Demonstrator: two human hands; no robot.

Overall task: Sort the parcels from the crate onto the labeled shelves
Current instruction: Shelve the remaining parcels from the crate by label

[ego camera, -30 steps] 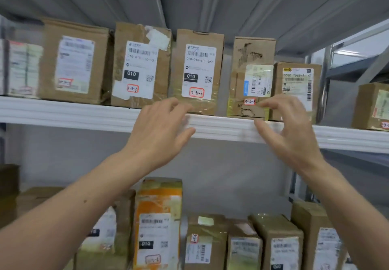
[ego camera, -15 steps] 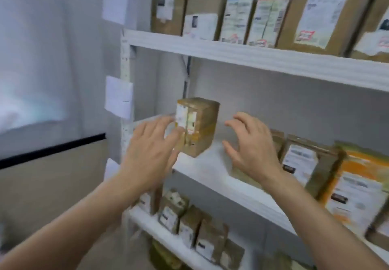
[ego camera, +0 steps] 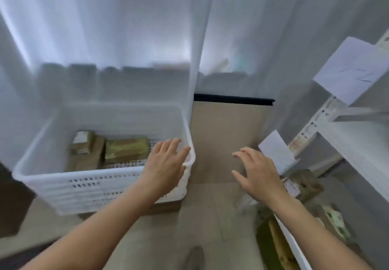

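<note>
A white perforated crate (ego camera: 88, 182) stands low at the left. Inside lie a yellow-green taped parcel (ego camera: 125, 150), a small brown box with a white label (ego camera: 81, 145) and a flat brown parcel (ego camera: 86, 160). My left hand (ego camera: 165, 165) hovers over the crate's right front corner, fingers straight and spread, holding nothing. My right hand (ego camera: 255, 172) is stretched out to the right of the crate, above the floor, fingers relaxed and empty. The white metal shelf (ego camera: 355, 143) runs along the right edge, with brown parcels (ego camera: 307, 182) on its lower levels.
White curtains (ego camera: 126, 38) hang behind the crate. Paper labels (ego camera: 353, 68) are stuck to the shelf upright (ego camera: 311, 124). Beige tiled floor (ego camera: 221, 139) lies between crate and shelf. A dark object sits at the far left.
My view has swung left and down from the shelves to the crate. Both hands left the parcels on the shelf and now reach, empty, toward the crate.
</note>
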